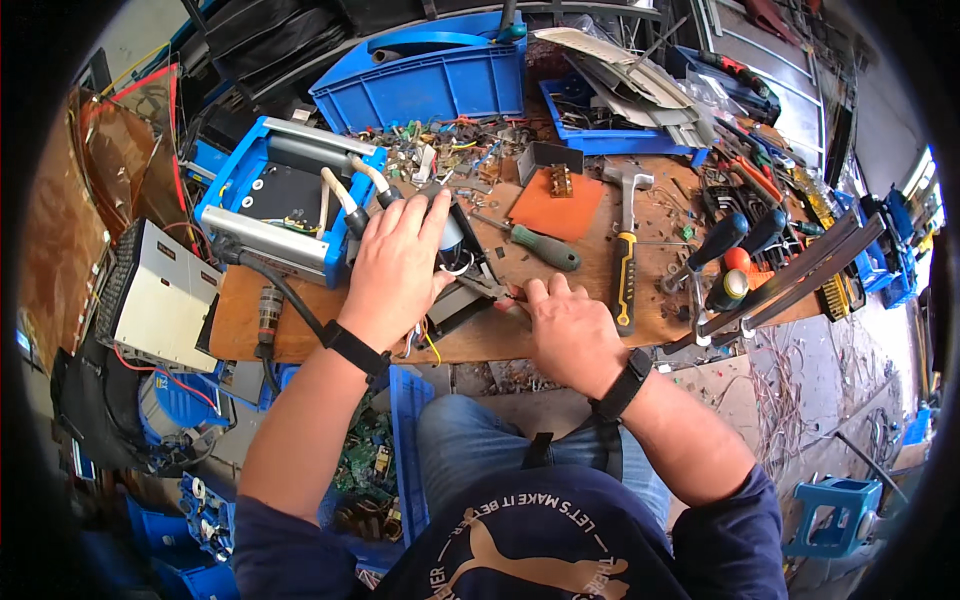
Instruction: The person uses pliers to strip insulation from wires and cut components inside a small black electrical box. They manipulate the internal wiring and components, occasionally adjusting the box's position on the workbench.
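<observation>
My left hand [395,270] rests over a black metal housing [470,305] with a dark cylindrical part inside, fingers curled onto its top beside two cream-sleeved cables [340,193]. My right hand [565,325] is closed round red-handled pliers [505,300], whose jaws reach into the housing near a white ring at the cylinder's end. Left of the housing stands a blue-framed device [280,140] with silver rails. To the right lie a green-handled screwdriver [550,252], an orange sheet [550,212] and a hammer [628,280].
Blue crates [415,90] and a tray of flat panels [620,90] stand behind scattered small parts on the wooden bench [240,325]. Screwdrivers and other tools crowd the right [760,230]. A white-cased unit [170,300] is at left; a crate of circuit boards [370,460] is below the bench.
</observation>
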`<state>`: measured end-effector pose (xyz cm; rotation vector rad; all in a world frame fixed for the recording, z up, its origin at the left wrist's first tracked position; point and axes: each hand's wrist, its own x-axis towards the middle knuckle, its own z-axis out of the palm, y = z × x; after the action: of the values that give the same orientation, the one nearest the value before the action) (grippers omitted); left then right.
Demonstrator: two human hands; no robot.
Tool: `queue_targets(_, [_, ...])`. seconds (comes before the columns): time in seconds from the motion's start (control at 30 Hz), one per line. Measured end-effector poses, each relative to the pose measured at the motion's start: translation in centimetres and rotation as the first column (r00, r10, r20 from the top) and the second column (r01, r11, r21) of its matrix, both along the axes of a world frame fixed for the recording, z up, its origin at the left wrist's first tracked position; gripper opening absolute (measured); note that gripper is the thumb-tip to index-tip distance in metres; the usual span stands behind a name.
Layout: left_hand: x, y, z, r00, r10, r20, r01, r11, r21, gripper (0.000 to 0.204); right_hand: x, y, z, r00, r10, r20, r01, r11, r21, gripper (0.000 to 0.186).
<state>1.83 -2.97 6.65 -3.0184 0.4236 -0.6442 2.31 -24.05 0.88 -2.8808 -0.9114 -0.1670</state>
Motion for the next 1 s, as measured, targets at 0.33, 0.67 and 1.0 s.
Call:
queue_targets(0.33, [0.1,-0.1,-0.4,1.000,0.000,0.001,0.000,0.995,-0.097,0.082,0.5,0.0,-0.4,0.994,-0.005,-0.107,0.017,0.993,0.113,0.028])
queue_targets(0.67, [0.7,-0.1,-0.1,0.999,0.023,-0.032,-0.027,0.989,-0.148,0.082,1.8,-1.2,-1.2,0.906,0.099,-0.412,-0.008,0.976,0.216,0.045])
queue_targets(1.0, [1.3,-0.4,-0.4,0.996,0.085,-0.009,-0.086,0.989,-0.119,0.085,2.0,-2.1,-1.1,0.831,0.134,-0.540,0.070,0.938,0.340,0.048])
